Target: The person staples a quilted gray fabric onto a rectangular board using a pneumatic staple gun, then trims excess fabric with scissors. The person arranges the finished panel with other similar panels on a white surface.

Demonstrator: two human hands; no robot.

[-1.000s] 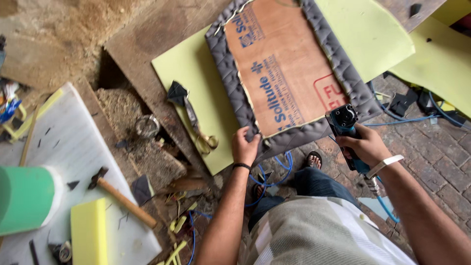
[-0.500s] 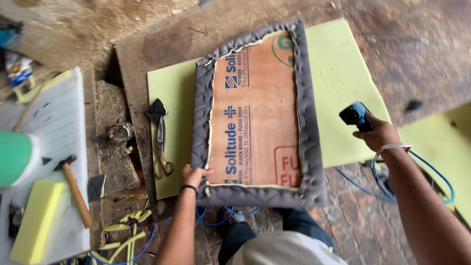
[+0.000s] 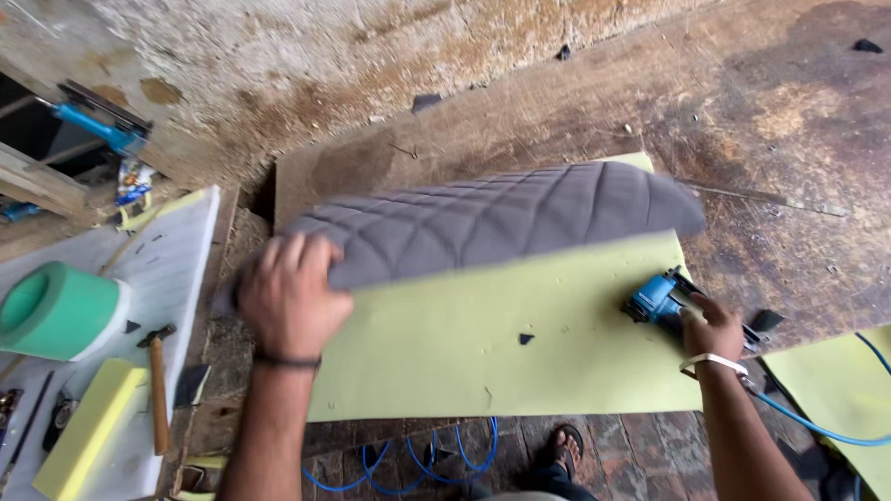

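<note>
Flipped quilted-side up, the grey cushion panel [image 3: 492, 223] stretched sideways; left hand [image 3: 292, 297] gripped its near end, right hand [image 3: 710, 325] held a blue staple gun [image 3: 657, 299] beyond the far end.

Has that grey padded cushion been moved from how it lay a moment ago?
Yes. The grey cushion lay board-side up on the yellow-green foam sheet; now it is flipped, quilted face showing, its near edge lifted by the left hand toward the sheet's far side.
</note>
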